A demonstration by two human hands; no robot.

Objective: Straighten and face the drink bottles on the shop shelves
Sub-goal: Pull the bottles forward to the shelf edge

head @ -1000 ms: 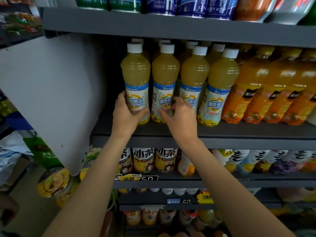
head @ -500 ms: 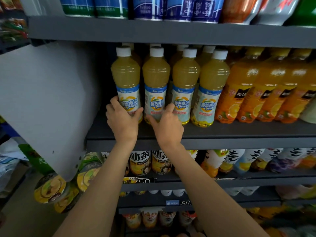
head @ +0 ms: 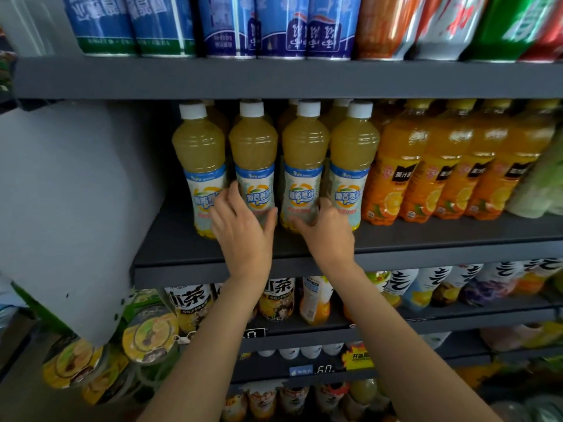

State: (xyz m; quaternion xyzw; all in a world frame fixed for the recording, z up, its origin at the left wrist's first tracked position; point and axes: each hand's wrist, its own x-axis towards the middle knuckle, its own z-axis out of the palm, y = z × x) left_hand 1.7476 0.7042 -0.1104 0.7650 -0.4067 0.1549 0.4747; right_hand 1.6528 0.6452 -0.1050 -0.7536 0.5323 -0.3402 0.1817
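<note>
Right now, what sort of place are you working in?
Most likely a small shop's drinks aisle: tiered grey shelves packed with yellow juice bottles and orange ones, plus a price tag on a lower shelf edge.

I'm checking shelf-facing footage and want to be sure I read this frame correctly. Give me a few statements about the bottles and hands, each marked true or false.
1. The left hand grips the second yellow bottle from the left. True.
2. The right hand holds an orange juice bottle. False: it grips the third yellow bottle; the orange juice bottles stand untouched to the right.
3. The four front yellow bottles have white caps. True.
4. The yellow bottles lie on their sides. False: they stand upright on the grey shelf.
5. The shelf above holds cans. True.
</note>
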